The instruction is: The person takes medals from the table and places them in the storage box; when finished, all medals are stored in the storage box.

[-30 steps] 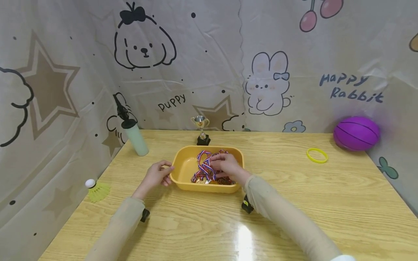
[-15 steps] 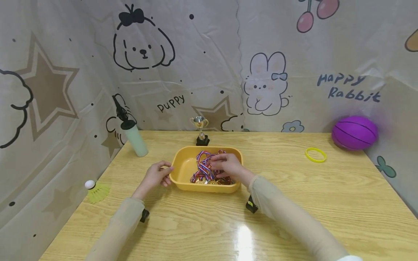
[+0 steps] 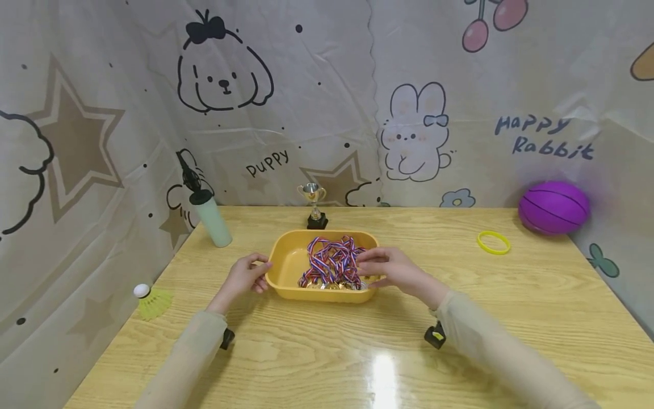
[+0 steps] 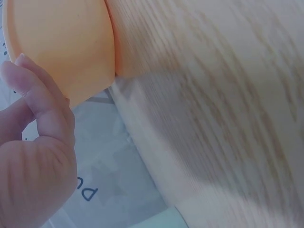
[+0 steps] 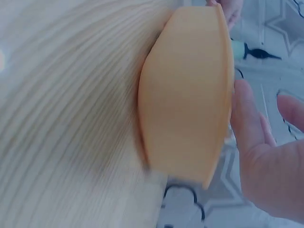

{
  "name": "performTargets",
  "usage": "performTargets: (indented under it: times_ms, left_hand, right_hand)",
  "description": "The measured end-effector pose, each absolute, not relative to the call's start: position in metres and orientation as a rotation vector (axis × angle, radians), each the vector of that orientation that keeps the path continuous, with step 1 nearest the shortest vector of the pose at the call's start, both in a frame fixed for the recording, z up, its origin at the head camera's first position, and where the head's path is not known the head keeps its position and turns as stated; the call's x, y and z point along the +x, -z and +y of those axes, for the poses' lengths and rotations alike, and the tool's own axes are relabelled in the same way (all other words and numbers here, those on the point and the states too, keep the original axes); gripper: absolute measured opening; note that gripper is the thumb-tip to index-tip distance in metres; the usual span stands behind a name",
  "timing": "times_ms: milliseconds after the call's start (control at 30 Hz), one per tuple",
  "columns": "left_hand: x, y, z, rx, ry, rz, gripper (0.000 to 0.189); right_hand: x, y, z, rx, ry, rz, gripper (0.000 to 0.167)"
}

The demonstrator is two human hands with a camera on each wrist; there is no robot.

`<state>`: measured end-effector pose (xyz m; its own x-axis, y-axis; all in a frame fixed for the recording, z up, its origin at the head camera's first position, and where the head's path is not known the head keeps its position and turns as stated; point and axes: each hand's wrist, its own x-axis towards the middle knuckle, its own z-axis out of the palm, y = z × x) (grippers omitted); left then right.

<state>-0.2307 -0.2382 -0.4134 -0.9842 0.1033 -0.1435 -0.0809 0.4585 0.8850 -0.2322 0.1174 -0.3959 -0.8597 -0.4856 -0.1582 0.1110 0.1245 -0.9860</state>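
A yellow plastic basin [image 3: 317, 295] stands on the table with a tangle of medals [image 3: 332, 258] in its right half. Their red, white and blue striped ribbons lie heaped over gold discs near the front wall. My left hand [image 3: 245, 275] pinches the basin's left rim; in the left wrist view its curled fingers [image 4: 52, 111] meet the basin's end wall [image 4: 61, 42]. Over the right rim is my right hand [image 3: 398, 270], fingers extended and holding nothing. The right wrist view has this hand [image 5: 266, 152] beside the basin's rim [image 5: 228, 71].
Behind the basin stands a small gold trophy cup [image 3: 314, 199] on a black base. A pale green bottle [image 3: 212, 218] and a yellow shuttlecock [image 3: 153, 300] are at the left. On the right lie a yellow ring [image 3: 493, 242] and a purple ball [image 3: 554, 207]. Printed curtains [image 3: 327, 102] enclose the table.
My right hand has lifted off the medals and drawn back to the right, over the basin's right rim, uncovering more ribbons. The left hand has stayed at the left rim.
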Motion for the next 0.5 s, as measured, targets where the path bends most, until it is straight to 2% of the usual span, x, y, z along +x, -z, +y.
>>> performTargets:
  times_ms: [300, 500]
  left_hand:
    - [-0.233, 0.414, -0.240, 0.030, -1.559, 2.520, 0.039]
    - [-0.234, 0.413, -0.244, 0.047, -1.522, 2.542, 0.038]
  right_hand:
    - [-0.224, 0.399, 0.188, -0.217, 1.855, 1.953, 0.056]
    - [-0.217, 0.406, 0.229, -0.164, 1.904, 1.914, 0.055]
